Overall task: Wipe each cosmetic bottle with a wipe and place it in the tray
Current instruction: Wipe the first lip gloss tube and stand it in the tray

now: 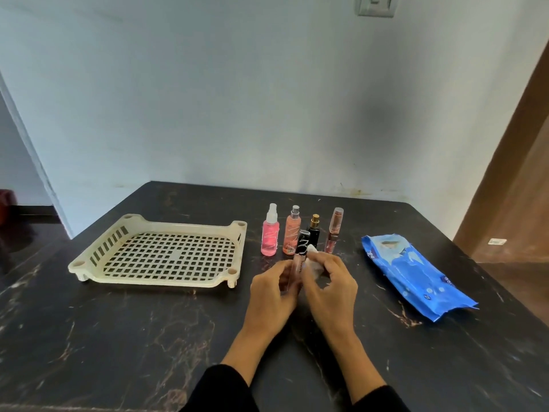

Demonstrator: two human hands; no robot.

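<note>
My left hand (271, 292) grips a slim clear tube bottle with a black cap (299, 257), held upright above the table. My right hand (329, 285) presses a white wipe (313, 260) against the bottle's right side. Behind them stand a pink spray bottle (270, 236), an orange spray bottle (291, 231), a small black bottle with a gold top (314, 228) and a brownish lip tube (334, 230). The cream perforated tray (89, 257) lies to the left, with nothing in it.
A blue pack of wipes (416, 272) lies on the right of the dark marble table (118, 337). A pale wall stands right behind the table. A brown door is at the far right.
</note>
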